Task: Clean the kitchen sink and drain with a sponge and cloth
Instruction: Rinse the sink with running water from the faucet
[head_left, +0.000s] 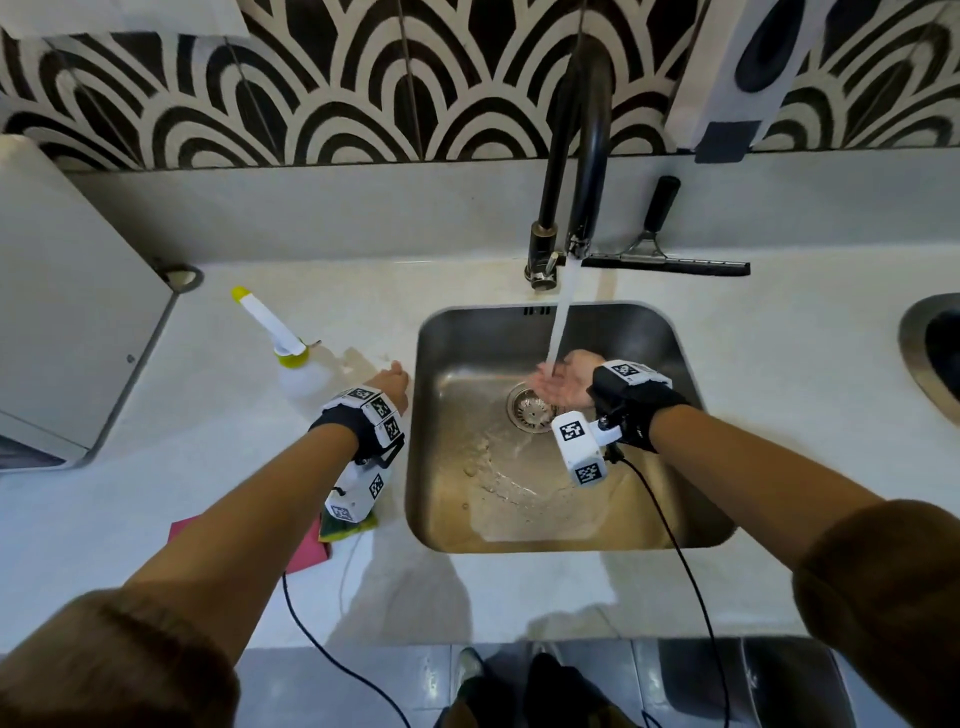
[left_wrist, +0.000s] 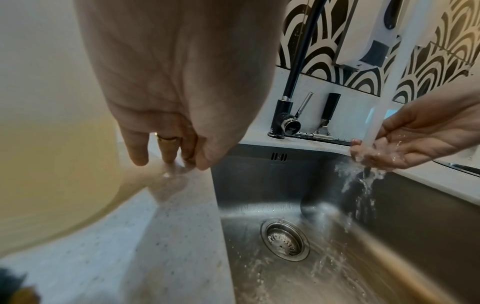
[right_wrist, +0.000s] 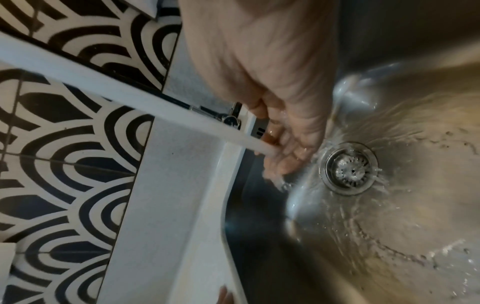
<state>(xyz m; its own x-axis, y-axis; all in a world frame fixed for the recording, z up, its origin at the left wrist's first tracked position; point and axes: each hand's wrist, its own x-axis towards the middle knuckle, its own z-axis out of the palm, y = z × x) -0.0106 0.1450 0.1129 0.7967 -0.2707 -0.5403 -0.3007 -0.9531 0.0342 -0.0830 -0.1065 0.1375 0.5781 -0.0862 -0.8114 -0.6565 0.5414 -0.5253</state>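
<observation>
The steel sink (head_left: 670, 364) holds running water from the black faucet (head_left: 576, 156). My right hand (head_left: 553, 382) is cupped palm up under the stream (head_left: 558, 332), just above the drain strainer (head_left: 530, 413); it holds nothing. In the right wrist view the water strikes the fingers (right_wrist: 288, 152) beside the drain strainer (right_wrist: 349, 167). My left hand (head_left: 397, 376) rests its fingertips (left_wrist: 137, 156) on the wet counter left of the sink, empty. A yellow-green sponge (head_left: 353, 527) and a pink cloth (head_left: 306, 545) lie on the counter, partly hidden under my left forearm.
A detergent bottle (head_left: 288, 358) with a yellow-tipped spout stands beside my left hand. A black squeegee (head_left: 670, 265) lies behind the sink. A white soap dispenser (head_left: 737, 78) hangs on the tiled wall. A white appliance (head_left: 67, 322) fills the far left; another basin (head_left: 919, 358) shows at right.
</observation>
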